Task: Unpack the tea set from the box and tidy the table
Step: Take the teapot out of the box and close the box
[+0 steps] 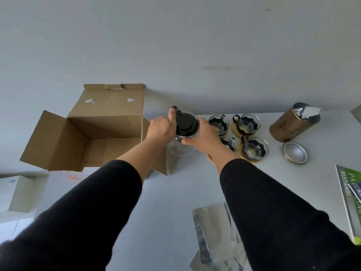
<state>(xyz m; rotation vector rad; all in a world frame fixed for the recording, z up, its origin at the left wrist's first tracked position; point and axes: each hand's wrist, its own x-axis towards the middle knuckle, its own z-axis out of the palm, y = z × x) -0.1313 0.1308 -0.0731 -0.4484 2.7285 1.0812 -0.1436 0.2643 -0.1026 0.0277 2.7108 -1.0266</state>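
A glass teapot (182,148) with a black lid (185,124) stands on the white table just right of the open cardboard box (97,122). My left hand (161,128) grips the teapot's black handle, thumb on top. My right hand (201,134) wraps the teapot's rim from the right side. Several glass cups with black holders (254,148) sit on round wooden coasters immediately right of the teapot, partly hidden behind my right wrist. The box looks empty inside.
A brown cylindrical tin (291,124) with a torn foil top lies at the right, its metal lid (295,152) beside it. A green booklet (349,200) is at the right edge. Silver foil bags (213,237) lie near me. White boxes (19,192) stand at left.
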